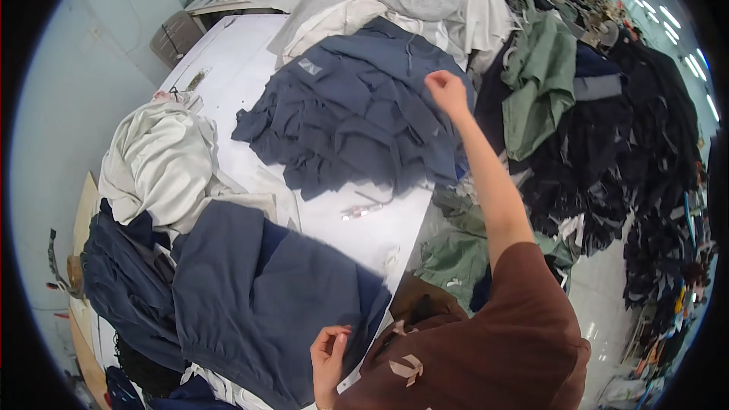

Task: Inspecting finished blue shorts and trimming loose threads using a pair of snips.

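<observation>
Your laid-out blue-grey garment [304, 281] lies at the near end of the table, your left hand [329, 357] at its lower right side. Those fingers are bent, the thumb close to them; you cannot tell from this view whether they pinch any fabric. Farther off sits the heap of blue-grey clothing [342, 99], with your right hand [446, 93] at its right side, fingers curled inward; whether cloth is caught in them cannot be told.

Both rest on a white tabletop [326, 224]. A pale wall [68, 68] rises at left, a brown chair [175, 38] stands beyond the table's far left, and shiny floor [596, 288] and ceiling lights [668, 19] show at right.

You have one heap, one laid-out garment, one crumpled dark garment bundle [125, 281] beside it and one off-white cloth bundle [163, 156]; the pieces within the heap can't be counted. One green garment [539, 83] hangs over the black clothing [645, 129] at right.

The table's right edge slants toward you. Bare white separates heap from laid-out garment, and another bare patch lies left of the heap.
</observation>
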A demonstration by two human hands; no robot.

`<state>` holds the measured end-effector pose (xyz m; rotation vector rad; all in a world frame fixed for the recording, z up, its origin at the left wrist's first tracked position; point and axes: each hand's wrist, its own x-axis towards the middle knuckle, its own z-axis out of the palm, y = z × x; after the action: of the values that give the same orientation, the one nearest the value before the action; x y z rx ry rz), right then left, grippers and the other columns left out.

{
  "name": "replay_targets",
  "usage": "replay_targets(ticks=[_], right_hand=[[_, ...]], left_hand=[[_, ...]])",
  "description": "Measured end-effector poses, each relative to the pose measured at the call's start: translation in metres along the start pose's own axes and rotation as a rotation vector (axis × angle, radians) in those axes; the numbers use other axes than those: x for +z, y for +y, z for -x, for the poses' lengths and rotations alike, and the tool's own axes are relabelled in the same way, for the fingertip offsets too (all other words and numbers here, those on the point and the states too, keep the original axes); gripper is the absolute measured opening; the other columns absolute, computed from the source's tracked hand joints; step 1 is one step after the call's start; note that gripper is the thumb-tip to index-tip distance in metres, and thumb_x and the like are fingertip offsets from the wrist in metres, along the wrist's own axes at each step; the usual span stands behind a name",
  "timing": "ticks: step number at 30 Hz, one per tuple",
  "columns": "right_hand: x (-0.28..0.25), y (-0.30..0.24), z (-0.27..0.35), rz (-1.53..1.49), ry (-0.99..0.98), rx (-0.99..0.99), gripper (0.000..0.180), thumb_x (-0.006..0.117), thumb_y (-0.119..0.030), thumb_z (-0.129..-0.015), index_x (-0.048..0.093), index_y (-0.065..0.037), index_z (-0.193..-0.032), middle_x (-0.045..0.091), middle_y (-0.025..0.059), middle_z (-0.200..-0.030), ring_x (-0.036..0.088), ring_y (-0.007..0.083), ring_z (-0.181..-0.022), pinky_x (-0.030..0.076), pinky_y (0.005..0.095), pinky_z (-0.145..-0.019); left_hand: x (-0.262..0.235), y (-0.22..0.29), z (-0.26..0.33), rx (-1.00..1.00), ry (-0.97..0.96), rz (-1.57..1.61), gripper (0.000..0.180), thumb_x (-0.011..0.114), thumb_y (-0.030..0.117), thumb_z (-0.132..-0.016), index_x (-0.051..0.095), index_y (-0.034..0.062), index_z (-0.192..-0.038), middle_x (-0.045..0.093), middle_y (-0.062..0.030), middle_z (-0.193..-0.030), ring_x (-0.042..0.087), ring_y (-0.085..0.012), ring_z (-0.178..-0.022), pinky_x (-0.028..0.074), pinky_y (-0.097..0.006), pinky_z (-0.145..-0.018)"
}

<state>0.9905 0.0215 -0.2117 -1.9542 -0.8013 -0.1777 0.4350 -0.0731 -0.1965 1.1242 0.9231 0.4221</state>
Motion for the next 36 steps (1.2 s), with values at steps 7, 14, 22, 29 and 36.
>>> replay_targets(ticks=[7,14,22,29,36], right_hand=[[0.072,0.101,-0.111,0.459,-0.093,0.577,0.048,0.072,-0.046,-0.074,0.071,-0.007,-0.101,0.069,0.0165,-0.099,0.065,0.0303,-0.099,0.048,0.0365,-0.088],[0.1,-0.047,-0.187,-0.481,-0.15,0.031,0.04,0.063,-0.037,-0.082,0.069,0.003,-0.087,0.067,0.0147,-0.078,0.062,0.0235,-0.073,0.047,0.0345,-0.067],[0.137,0.063,-0.221,0.488,-0.503,0.215,0.104,0.049,-0.079,-0.073,0.055,0.017,-0.115,0.055,0.0319,-0.119,0.053,0.0407,-0.117,0.042,0.0421,-0.098],[0.133,0.042,-0.165,0.28,-0.086,0.23,0.029,0.056,-0.034,-0.087,0.07,-0.01,-0.092,0.067,0.0105,-0.103,0.063,0.0314,-0.099,0.049,0.0472,-0.083],[0.107,-0.137,-0.034,-0.672,-0.498,-0.446,0.011,0.063,-0.021,-0.081,0.063,-0.01,-0.082,0.065,0.0068,-0.083,0.063,0.0258,-0.086,0.042,0.0533,-0.089]], left_hand=[[0.048,0.026,-0.038,-0.028,0.241,0.049,0.017,0.054,0.017,-0.096,0.061,0.0008,-0.095,0.066,-0.0095,-0.095,0.056,-0.01,-0.081,0.047,-0.025,-0.08],[0.059,0.064,-0.074,0.039,0.307,-0.065,0.014,0.059,0.015,-0.093,0.062,0.0009,-0.094,0.063,0.0003,-0.089,0.051,-0.0041,-0.079,0.041,-0.019,-0.072],[0.064,0.058,-0.068,0.104,0.379,-0.025,0.013,0.058,0.012,-0.094,0.062,0.0001,-0.095,0.061,0.0007,-0.088,0.053,-0.0048,-0.082,0.042,-0.02,-0.075],[0.046,0.027,-0.066,0.045,0.399,-0.088,0.019,0.054,0.019,-0.096,0.06,0.0019,-0.101,0.061,-0.0032,-0.092,0.056,-0.0096,-0.083,0.045,-0.023,-0.075],[0.006,0.086,-0.157,0.224,0.182,-0.278,0.025,0.053,0.026,-0.098,0.06,0.0047,-0.11,0.063,-0.0023,-0.096,0.058,-0.0108,-0.088,0.047,-0.025,-0.077]])
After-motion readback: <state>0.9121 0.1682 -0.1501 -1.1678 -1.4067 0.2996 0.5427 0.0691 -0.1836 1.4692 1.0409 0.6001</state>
